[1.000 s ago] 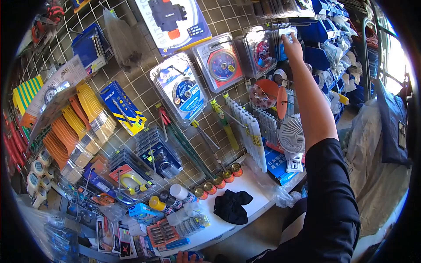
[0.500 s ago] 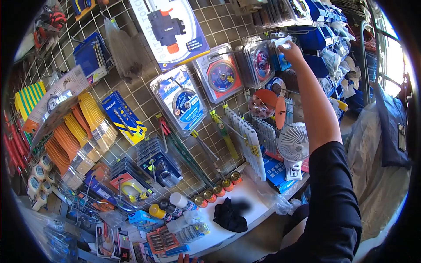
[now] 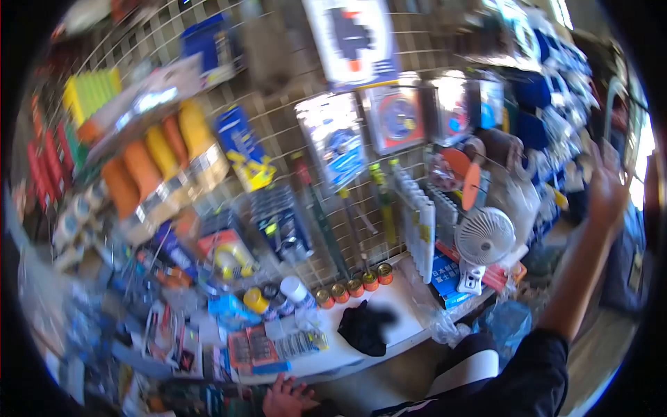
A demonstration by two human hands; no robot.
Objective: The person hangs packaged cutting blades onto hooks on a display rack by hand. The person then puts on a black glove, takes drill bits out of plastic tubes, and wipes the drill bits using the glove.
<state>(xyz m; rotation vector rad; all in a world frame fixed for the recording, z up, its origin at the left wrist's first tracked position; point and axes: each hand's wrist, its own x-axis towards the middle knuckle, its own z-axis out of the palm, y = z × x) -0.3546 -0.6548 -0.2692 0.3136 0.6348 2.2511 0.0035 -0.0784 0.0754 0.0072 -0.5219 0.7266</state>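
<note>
Wire-grid wall hung with blister-packed discs, much blurred; white bench below. Left hand low, fingers spread, near the bench's front edge; closest goods are orange packets toward the front left corner, contact uncertain. Right hand raised at far right, fingers apart, near blue bins; too smeared to tell if it holds anything. Black cloth by the front edge, tins along the back edge, white fan toward the right end.
</note>
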